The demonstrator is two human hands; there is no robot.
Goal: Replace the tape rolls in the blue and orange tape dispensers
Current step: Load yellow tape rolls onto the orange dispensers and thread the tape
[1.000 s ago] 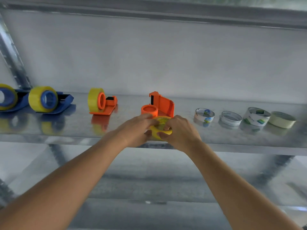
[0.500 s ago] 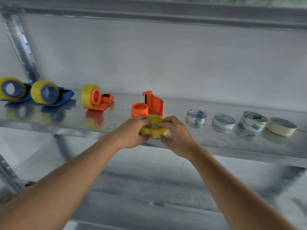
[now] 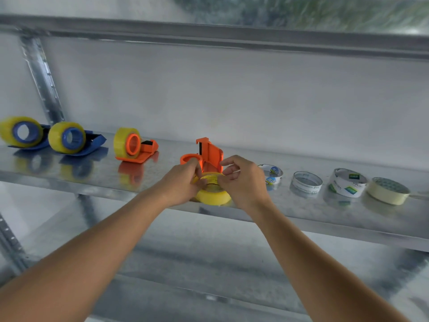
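So at this point I had both hands up at the front edge of the metal shelf (image 3: 69,182), working on a yellow tape roll (image 3: 214,194) that sat flat on the shelf right in front of the empty orange dispenser (image 3: 209,154). My left hand (image 3: 183,184) had its fingers curled onto the left side of the roll's top rim, pinching it. My right hand (image 3: 243,182) was on the right side, thumb and forefinger pinched at the rim, with the other fingers fanned out loosely above. There was motion blur around the fingertips, so I couldn't tell exactly what the pinch had hold of beyond the roll's edge.

The empty orange dispenser stood tipped up just behind the roll, with its round orange hub (image 3: 189,158) poking out to the left, close by my left fingers.

Further left on the shelf was a second orange dispenser (image 3: 137,148) with a yellow roll already on it, and then two blue dispensers (image 3: 76,139) (image 3: 22,134), also loaded with yellow rolls.

Off to the right sat a row of four loose rings: a nearly bare core with blue and white print (image 3: 271,174), a thin grey core (image 3: 306,183), a white core with green logos (image 3: 348,182), and a cream roll of tape (image 3: 387,190) at the far end.
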